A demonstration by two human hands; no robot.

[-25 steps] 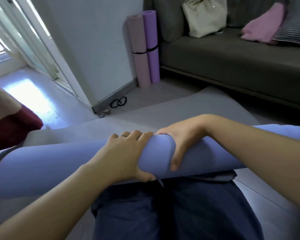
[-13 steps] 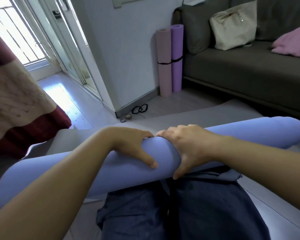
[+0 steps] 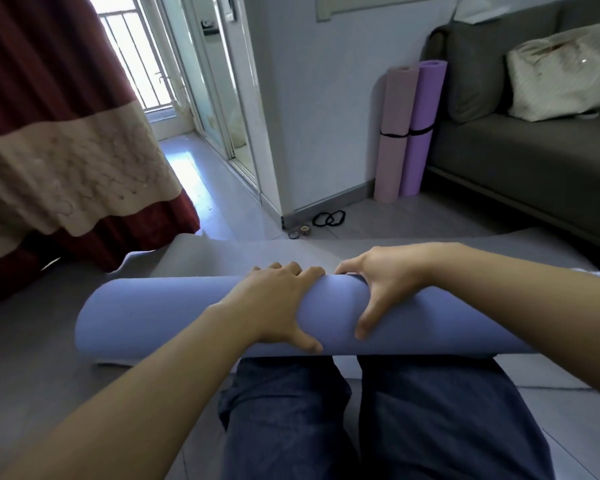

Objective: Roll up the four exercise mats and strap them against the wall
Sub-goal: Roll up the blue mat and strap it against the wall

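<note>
A rolled blue mat lies across in front of my knees, on a flat grey mat. My left hand grips the roll's middle, fingers over the top and thumb on the near side. My right hand grips it just to the right in the same way. A pink rolled mat and a purple rolled mat stand upright against the wall, bound together by a black strap. Black elastic straps lie on the floor by the wall's corner.
A grey sofa with a cream bag fills the right. A red and beige curtain hangs at left beside a glass door. Two small tape rolls lie by the skirting. My legs in dark trousers are below.
The view has swung left and up, bringing the curtain and door into sight. Both hands keep their grip on the blue roll, whose left end now shows.
</note>
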